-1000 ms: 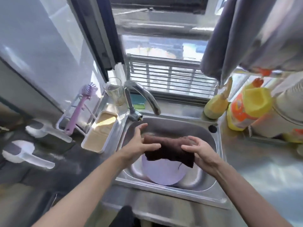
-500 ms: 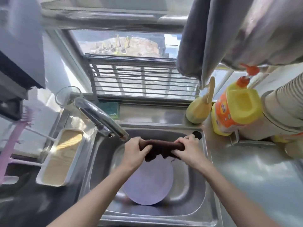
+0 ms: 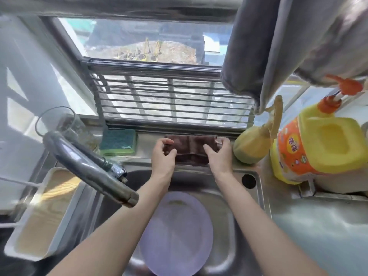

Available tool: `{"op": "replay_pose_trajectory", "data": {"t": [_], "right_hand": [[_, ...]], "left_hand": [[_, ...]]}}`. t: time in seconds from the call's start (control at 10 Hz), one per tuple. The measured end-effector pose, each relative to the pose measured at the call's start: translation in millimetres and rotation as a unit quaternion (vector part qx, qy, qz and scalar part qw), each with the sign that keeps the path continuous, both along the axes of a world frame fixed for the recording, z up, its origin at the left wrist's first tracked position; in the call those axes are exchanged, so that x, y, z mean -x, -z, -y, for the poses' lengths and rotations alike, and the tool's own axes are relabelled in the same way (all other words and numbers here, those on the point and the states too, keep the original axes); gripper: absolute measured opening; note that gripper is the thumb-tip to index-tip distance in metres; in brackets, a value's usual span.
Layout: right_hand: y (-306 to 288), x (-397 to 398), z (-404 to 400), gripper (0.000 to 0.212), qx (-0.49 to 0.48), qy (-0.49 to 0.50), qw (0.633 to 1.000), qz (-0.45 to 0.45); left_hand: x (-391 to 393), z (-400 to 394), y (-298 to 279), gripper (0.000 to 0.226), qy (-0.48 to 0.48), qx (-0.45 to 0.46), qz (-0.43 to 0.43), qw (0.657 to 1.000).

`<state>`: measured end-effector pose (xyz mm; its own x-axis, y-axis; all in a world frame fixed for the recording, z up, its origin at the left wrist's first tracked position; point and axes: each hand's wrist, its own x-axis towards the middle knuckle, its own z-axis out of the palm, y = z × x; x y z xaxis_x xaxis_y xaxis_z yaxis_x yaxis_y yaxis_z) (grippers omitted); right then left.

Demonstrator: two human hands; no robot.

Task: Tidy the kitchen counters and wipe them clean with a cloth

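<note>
Cloth, brown and folded, lies on the steel ledge behind the sink, just under the window rail, and I have both hands on it. My left hand takes the left end, thumb and fingers curled into a narrow grip that pinches the fabric; my right hand does the same at the right end, fingers hooked over the corner. The cloth sits between a green and yellow sponge on its left and a yellow-green rounded scrubber with a handle on its right, close to both. Beyond the scrubber stands a big yellow detergent jug with an orange label and pump. The tap swings across the left side of the basin, a clear glass behind it. A lilac plate lies in the sink bowl below my forearms. A white tray rests on the table left of the sink.
</note>
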<state>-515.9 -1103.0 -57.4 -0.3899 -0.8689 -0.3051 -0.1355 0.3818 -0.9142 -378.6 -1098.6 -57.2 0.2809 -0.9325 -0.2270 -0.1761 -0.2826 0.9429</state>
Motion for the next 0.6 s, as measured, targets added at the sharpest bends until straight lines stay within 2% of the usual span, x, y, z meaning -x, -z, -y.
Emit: {"op": "replay_pose_trajectory", "data": {"t": [0.2, 0.3, 0.4, 0.5, 0.6], "right_hand": [[24, 2, 17, 0.021, -0.002, -0.025, 0.989, -0.146], [31, -2, 19, 0.022, -0.016, -0.031, 0.973, -0.227], [31, -7, 19, 0.031, -0.055, -0.046, 0.945, -0.319], [24, -8, 18, 0.043, -0.073, -0.061, 0.933, -0.348], [23, -4, 3, 0.056, -0.062, -0.08, 0.953, -0.287]], "left_hand": [[-7, 17, 25, 0.018, 0.06, -0.009, 0.136, 0.989], [-8, 20, 31, 0.02, 0.078, -0.028, 0.241, 0.967], [-9, 17, 28, 0.024, 0.091, -0.057, 0.364, 0.925], [-14, 9, 26, 0.04, 0.147, -0.091, 0.39, 0.904], [-23, -16, 23, 0.057, 0.206, -0.099, 0.37, 0.9]]}}
